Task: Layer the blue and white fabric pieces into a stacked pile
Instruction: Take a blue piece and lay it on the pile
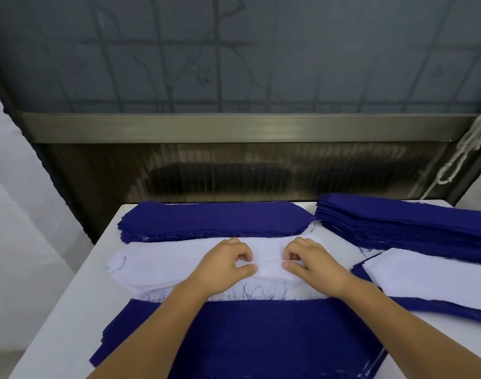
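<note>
Pinching the top white fabric piece [195, 265], both hands' grips are curling; two sheets could lift together.

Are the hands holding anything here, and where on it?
Both hands pinch the top white fabric piece near its middle: left hand and right hand sit close together, fingers curled onto the cloth. It still lies on the pile.

- The table [69, 310] carries several fabric piles.
- A far pile [212, 220] lies along the back edge.
- Just before it lies the middle pile [162, 263], both hands resting on it: left hand [222, 265], right hand [313, 262].
- The near pile [261, 337] lies closest, under the forearms.
- At right, a tall stack [398, 225] sits behind a lower layered stack [425, 277].
</note>
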`<state>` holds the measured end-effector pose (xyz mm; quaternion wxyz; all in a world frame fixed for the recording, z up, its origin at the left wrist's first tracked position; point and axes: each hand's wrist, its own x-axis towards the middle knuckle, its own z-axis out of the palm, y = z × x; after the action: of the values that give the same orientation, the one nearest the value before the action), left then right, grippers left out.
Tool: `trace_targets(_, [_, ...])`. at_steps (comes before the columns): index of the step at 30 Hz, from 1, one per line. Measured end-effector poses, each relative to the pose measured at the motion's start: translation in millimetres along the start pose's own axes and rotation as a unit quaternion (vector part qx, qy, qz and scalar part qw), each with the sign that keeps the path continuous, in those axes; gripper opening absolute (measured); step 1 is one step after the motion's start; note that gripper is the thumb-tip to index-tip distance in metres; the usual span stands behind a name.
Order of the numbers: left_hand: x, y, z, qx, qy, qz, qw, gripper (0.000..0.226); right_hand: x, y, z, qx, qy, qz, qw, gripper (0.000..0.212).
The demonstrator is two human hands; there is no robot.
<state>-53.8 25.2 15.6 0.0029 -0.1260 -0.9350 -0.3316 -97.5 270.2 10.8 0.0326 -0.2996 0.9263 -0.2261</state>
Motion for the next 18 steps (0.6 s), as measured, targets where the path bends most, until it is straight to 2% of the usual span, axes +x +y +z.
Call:
trace_targets(4, [5, 2, 2, 0.012, -0.006, -0.02, 1.0, 0.027, 9, 1, 0, 0.046, -0.007, 0.028, 0.999, 0.012])
trace_targets(6, [9, 4, 2, 0.033, -0.004, -0.034, 0.999, 0.029, 13, 0, 0, 0.051, -0.009, 0.045, 0.998, 0.024])
trace_targets(8, [13, 6, 3, 0.065, 0.0, -0.043, 0.997, 0.024, 15, -2, 0, 0.051, 0.0, 0.062, 0.997, 0.032])
trace_targets(11, [17, 8, 5, 0.109, 0.01, -0.047, 0.993, 0.01, 15, -6, 1, 0.056, 0.008, 0.075, 0.996, 0.034])
trace_targets(16, [20, 7, 6, 0.121, 0.017, -0.027, 0.992, 0.011, 12, -14, 5, -0.047, -0.005, 0.065, 0.997, 0.034])
trace_targets(18, [18, 5, 5, 0.127, 0.019, -0.023, 0.991, 0.01, 13, -14, 4, -0.045, -0.001, 0.073, 0.996, 0.026])
